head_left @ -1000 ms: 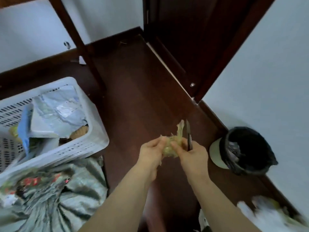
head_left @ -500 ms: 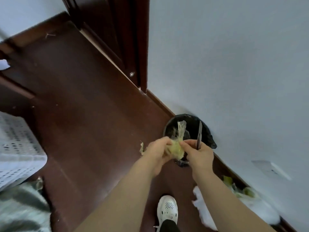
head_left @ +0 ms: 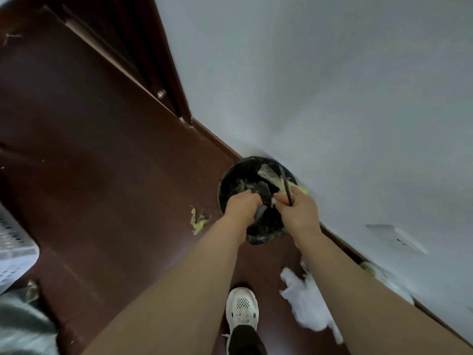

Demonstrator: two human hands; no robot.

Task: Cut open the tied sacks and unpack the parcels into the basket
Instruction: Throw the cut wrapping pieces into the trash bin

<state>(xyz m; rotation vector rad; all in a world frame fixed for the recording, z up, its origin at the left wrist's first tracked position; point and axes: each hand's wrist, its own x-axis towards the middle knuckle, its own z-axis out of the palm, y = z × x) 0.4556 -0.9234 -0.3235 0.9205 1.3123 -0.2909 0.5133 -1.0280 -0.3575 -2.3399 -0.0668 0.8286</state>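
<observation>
Head view: both hands are over the black bin (head_left: 261, 235) by the wall. The right hand (head_left: 298, 216) grips a knife (head_left: 286, 184) and a yellowish plastic scrap (head_left: 270, 176) too. The left hand (head_left: 240, 208) curls its fingers down into the bin; I cannot tell if it holds anything. The white basket (head_left: 14, 248) sits well apart, at the left edge. A white shoe (head_left: 242, 307) stands on the brown floor.

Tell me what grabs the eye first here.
The left hand and right hand meet over a round black-lined waste bin by the pale wall; the right grips a thin dark knife. A yellowish plastic scrap lies on the dark wooden floor beside the bin.
</observation>
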